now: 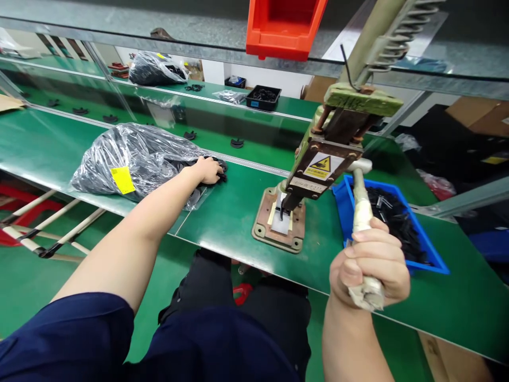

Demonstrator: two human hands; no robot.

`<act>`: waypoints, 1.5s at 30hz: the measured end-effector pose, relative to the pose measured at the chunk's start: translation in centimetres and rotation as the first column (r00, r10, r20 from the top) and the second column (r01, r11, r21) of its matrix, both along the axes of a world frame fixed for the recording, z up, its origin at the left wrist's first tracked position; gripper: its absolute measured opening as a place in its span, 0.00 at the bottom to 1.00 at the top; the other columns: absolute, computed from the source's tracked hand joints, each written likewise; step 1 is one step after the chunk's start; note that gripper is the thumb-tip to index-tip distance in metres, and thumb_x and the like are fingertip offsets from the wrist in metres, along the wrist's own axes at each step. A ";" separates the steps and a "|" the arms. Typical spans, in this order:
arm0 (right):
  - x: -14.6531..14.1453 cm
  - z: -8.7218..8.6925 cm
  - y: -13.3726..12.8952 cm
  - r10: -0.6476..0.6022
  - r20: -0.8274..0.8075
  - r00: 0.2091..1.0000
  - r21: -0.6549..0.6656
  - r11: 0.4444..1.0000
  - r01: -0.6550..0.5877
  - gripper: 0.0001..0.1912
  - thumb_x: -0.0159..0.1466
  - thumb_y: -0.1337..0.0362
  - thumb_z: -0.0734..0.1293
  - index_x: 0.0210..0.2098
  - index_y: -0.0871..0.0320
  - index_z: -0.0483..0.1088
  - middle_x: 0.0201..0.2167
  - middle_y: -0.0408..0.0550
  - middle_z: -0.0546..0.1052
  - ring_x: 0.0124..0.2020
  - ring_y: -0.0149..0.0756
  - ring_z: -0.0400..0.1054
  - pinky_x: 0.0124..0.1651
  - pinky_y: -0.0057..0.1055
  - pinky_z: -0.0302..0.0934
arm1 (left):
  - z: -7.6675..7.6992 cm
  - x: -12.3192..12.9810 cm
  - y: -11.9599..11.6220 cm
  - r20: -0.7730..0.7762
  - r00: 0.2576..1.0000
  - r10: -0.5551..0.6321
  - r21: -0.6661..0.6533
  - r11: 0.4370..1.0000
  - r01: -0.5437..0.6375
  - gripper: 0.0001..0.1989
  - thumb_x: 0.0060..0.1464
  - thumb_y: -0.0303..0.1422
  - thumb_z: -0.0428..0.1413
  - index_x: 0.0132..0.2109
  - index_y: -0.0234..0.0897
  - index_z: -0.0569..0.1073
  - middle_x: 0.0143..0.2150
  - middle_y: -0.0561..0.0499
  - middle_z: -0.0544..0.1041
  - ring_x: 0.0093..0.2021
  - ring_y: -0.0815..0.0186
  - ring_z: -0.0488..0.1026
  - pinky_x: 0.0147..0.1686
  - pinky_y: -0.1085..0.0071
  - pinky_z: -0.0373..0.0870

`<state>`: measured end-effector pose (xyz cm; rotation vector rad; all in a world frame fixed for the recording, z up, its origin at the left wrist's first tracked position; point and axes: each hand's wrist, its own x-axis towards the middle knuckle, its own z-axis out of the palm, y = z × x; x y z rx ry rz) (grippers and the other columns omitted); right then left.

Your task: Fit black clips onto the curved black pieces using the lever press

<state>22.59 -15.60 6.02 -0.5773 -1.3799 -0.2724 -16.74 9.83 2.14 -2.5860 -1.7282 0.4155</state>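
Observation:
My right hand (pixel 374 262) is wrapped round the taped lever (pixel 361 199) of a green hand press (pixel 318 164). Under the press head, a small black part (pixel 281 212) stands on the metal plate of the base (pixel 262 231). Over at the left, my left hand (pixel 209 170) rests at the mouth of a clear plastic bag (pixel 99 159) with a yellow label, its fingers bent over black parts (pixel 222 168). What its fingertips hold, if anything, is hidden.
Right of the press, a blue bin (pixel 433 260) holds black parts. An orange bin (pixel 284 45) sits on the shelf above. Beyond the bench, black pieces lie on a green belt (pixel 262 151), with a black tray (pixel 263 98) and another bag (pixel 155 69) behind.

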 end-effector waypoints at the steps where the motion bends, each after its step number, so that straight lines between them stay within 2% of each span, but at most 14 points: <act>1: 0.0 0.0 0.0 0.005 0.001 1.000 0.003 1.000 -0.005 0.18 0.62 0.55 0.73 0.24 0.52 0.63 0.22 0.36 0.69 0.34 0.34 0.73 0.60 0.54 0.72 | 0.1 0.1 -0.2 -0.012 1.000 -0.004 -0.020 1.000 0.004 0.26 0.63 0.45 0.56 0.65 0.45 0.81 0.69 0.38 0.76 0.68 0.39 0.67 0.67 0.39 0.57; 7: 0.0 -0.2 0.2 -0.011 -0.052 0.999 0.003 1.000 0.011 0.19 0.61 0.54 0.74 0.22 0.52 0.63 0.21 0.35 0.70 0.32 0.33 0.73 0.59 0.53 0.73 | 0.1 -0.2 -1.4 0.024 1.000 -0.006 -0.120 0.993 0.009 0.25 0.58 0.48 0.60 0.58 0.46 0.84 0.63 0.41 0.82 0.62 0.44 0.75 0.65 0.51 0.62; 12: 0.3 -0.2 0.1 0.036 -0.027 0.999 0.001 0.999 -0.036 0.21 0.59 0.54 0.75 0.21 0.53 0.63 0.20 0.36 0.70 0.33 0.33 0.74 0.59 0.52 0.73 | -0.6 -0.9 -1.9 0.151 0.987 -0.061 -0.011 0.998 0.063 0.21 0.62 0.48 0.58 0.54 0.42 0.84 0.56 0.43 0.84 0.55 0.51 0.79 0.53 0.64 0.69; 15: 0.3 -0.1 -0.2 0.052 -0.014 0.999 -0.024 0.998 -0.052 0.19 0.60 0.56 0.75 0.22 0.54 0.64 0.22 0.37 0.72 0.35 0.33 0.74 0.61 0.54 0.71 | -0.9 -0.7 -2.5 0.185 0.982 -0.040 0.078 0.997 0.026 0.19 0.62 0.48 0.61 0.51 0.40 0.81 0.51 0.41 0.85 0.51 0.51 0.80 0.49 0.64 0.70; 20: 0.0 0.1 -0.4 0.069 -0.024 0.997 -0.033 0.997 -0.070 0.17 0.61 0.58 0.74 0.23 0.53 0.65 0.23 0.37 0.72 0.37 0.33 0.74 0.62 0.55 0.69 | -1.3 0.4 -3.7 0.193 0.981 -0.028 0.136 0.991 0.001 0.20 0.64 0.46 0.61 0.55 0.37 0.75 0.53 0.37 0.83 0.53 0.48 0.80 0.48 0.62 0.70; 24: 0.0 0.1 -0.3 0.048 0.021 0.999 -0.009 0.999 -0.048 0.17 0.63 0.56 0.73 0.24 0.53 0.64 0.24 0.35 0.70 0.37 0.32 0.74 0.62 0.54 0.70 | -1.6 0.8 -4.1 0.161 0.987 -0.005 0.147 0.989 -0.019 0.22 0.69 0.49 0.54 0.56 0.35 0.74 0.52 0.35 0.83 0.52 0.47 0.80 0.48 0.61 0.70; 27: 0.0 0.0 -0.2 0.023 0.027 0.999 -0.010 1.000 -0.022 0.17 0.65 0.55 0.71 0.25 0.53 0.63 0.25 0.34 0.69 0.38 0.31 0.74 0.62 0.54 0.70 | -1.9 0.6 -4.1 0.157 0.987 -0.022 0.121 0.993 0.003 0.22 0.71 0.51 0.51 0.51 0.36 0.75 0.50 0.37 0.82 0.50 0.50 0.80 0.49 0.62 0.70; 32: -0.1 0.0 -0.4 0.045 0.020 0.999 -0.016 0.999 -0.044 0.16 0.65 0.56 0.72 0.26 0.52 0.65 0.24 0.36 0.70 0.38 0.32 0.74 0.63 0.54 0.70 | -2.7 0.2 -4.4 0.199 0.973 -0.114 0.100 0.990 0.096 0.18 0.66 0.50 0.55 0.41 0.39 0.76 0.48 0.42 0.80 0.45 0.56 0.77 0.46 0.65 0.70; 35: -0.2 0.0 -0.7 0.033 0.001 0.999 -0.053 0.998 -0.033 0.17 0.66 0.55 0.72 0.26 0.52 0.65 0.24 0.37 0.70 0.38 0.33 0.74 0.63 0.56 0.70 | -2.7 0.2 -4.6 0.291 0.946 -0.144 0.109 0.987 0.117 0.14 0.64 0.44 0.55 0.36 0.40 0.74 0.41 0.44 0.79 0.42 0.57 0.76 0.43 0.65 0.67; 37: -0.3 0.1 -0.8 0.033 -0.007 0.999 -0.062 0.998 -0.034 0.18 0.66 0.54 0.73 0.26 0.53 0.65 0.24 0.37 0.70 0.38 0.33 0.74 0.63 0.56 0.70 | -2.3 0.4 -4.8 0.382 0.918 -0.106 0.136 0.989 0.057 0.14 0.63 0.42 0.57 0.31 0.41 0.70 0.33 0.46 0.76 0.36 0.58 0.73 0.38 0.65 0.63; 39: -0.3 0.1 -0.8 0.040 -0.008 0.999 -0.056 0.998 -0.041 0.19 0.66 0.54 0.73 0.25 0.53 0.65 0.24 0.37 0.70 0.37 0.33 0.73 0.63 0.56 0.70 | -1.6 0.8 -5.2 0.506 0.862 -0.003 0.142 0.987 -0.080 0.18 0.62 0.43 0.59 0.28 0.42 0.64 0.26 0.50 0.70 0.30 0.61 0.67 0.33 0.65 0.58; 41: -0.4 0.1 -0.7 0.044 -0.008 0.999 -0.046 0.998 -0.044 0.19 0.66 0.54 0.73 0.25 0.53 0.64 0.24 0.37 0.69 0.37 0.33 0.73 0.62 0.55 0.70 | -0.7 1.7 -5.7 0.656 0.743 0.131 0.070 0.970 -0.233 0.23 0.60 0.46 0.63 0.27 0.42 0.61 0.22 0.54 0.66 0.26 0.65 0.62 0.30 0.67 0.54; 43: -0.4 0.1 -0.6 0.042 -0.015 0.999 -0.037 0.998 -0.043 0.19 0.66 0.54 0.73 0.25 0.53 0.64 0.24 0.37 0.69 0.37 0.33 0.73 0.62 0.55 0.70 | 0.1 3.2 -6.5 0.791 0.555 0.258 -0.108 0.952 -0.288 0.25 0.57 0.49 0.67 0.29 0.41 0.63 0.22 0.55 0.68 0.25 0.68 0.61 0.28 0.69 0.54; 45: -0.5 0.1 -0.6 0.039 -0.020 0.999 -0.034 0.999 -0.040 0.19 0.66 0.54 0.73 0.25 0.53 0.65 0.24 0.37 0.69 0.38 0.33 0.73 0.63 0.55 0.69 | 0.3 5.1 -7.3 0.867 0.334 0.371 -0.321 0.927 -0.196 0.22 0.54 0.47 0.70 0.33 0.39 0.68 0.26 0.55 0.73 0.25 0.70 0.65 0.28 0.71 0.58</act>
